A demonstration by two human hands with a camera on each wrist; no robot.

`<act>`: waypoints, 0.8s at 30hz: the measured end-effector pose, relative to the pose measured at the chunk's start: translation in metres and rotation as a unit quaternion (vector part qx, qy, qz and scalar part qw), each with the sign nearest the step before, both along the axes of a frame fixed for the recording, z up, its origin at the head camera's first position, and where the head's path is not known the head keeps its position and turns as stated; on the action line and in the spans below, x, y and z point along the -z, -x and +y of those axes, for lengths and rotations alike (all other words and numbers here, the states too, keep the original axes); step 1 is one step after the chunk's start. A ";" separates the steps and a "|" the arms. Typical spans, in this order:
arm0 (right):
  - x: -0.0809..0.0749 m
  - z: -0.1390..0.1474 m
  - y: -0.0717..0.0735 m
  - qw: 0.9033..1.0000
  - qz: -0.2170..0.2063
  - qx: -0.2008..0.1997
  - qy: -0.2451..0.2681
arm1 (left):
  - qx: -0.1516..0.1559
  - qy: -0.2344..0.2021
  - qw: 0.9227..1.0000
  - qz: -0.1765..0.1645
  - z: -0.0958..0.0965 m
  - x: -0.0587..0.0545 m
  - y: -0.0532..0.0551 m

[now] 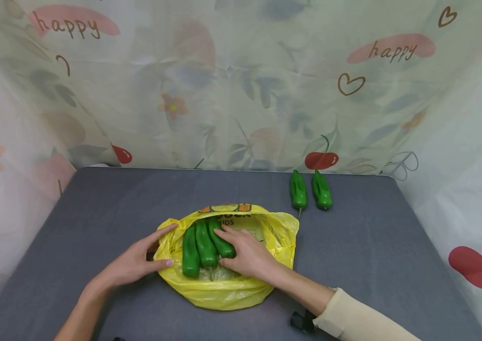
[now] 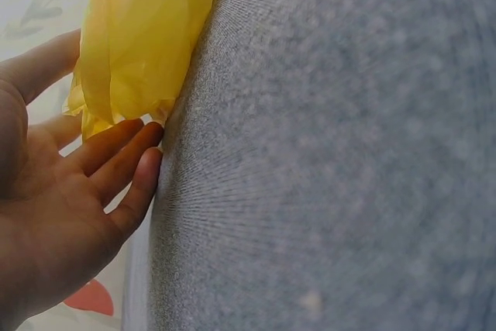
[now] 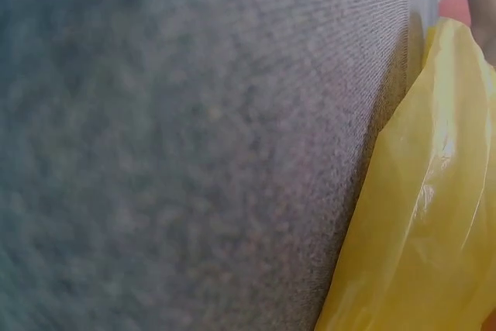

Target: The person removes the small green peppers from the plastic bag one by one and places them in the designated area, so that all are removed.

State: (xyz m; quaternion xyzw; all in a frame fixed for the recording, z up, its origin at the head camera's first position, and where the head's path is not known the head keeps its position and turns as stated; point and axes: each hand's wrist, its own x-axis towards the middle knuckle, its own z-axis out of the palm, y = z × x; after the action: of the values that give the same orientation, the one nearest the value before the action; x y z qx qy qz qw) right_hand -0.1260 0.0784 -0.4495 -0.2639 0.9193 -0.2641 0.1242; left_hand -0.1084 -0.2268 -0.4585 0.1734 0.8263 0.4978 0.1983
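Wears on the right arm a sleeve of pale cream colour, plain and rather loose. Ends on the forearm in a cuff, with small creases and a slightly uneven edge. Carries just beside this cuff, partly hidden under the right forearm, a black piece of blocky shape, too small for telling its details. Goes bare from the cuff to the right hand, slender in the fingers. Goes bare likewise along the left forearm, to the lower edge of the head view, and on the left hand, also slender-fingered, with a smooth thumbnail.
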 end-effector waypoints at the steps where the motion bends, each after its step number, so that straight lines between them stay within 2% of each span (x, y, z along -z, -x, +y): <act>1: 0.000 0.001 0.000 1.000 -0.001 0.001 0.006 | -0.002 0.001 1.000 -0.001 0.000 0.001 0.000; 12: 0.000 0.009 0.001 0.998 -0.038 0.010 0.049 | -0.010 0.019 1.000 -0.004 0.000 0.004 0.003; 18: -0.001 0.015 0.002 0.991 -0.080 0.012 0.107 | -0.006 0.017 1.000 0.004 0.000 0.003 0.002; 24: -0.004 0.021 0.002 0.986 -0.099 0.021 0.134 | -0.007 0.017 1.000 0.005 0.001 0.000 0.001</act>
State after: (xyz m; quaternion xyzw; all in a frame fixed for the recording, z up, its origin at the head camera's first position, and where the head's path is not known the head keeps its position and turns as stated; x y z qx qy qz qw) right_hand -0.1275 0.0997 -0.4459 -0.2310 0.8642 -0.4125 0.1719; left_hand -0.1099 -0.2259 -0.4583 0.1664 0.8366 0.4846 0.1938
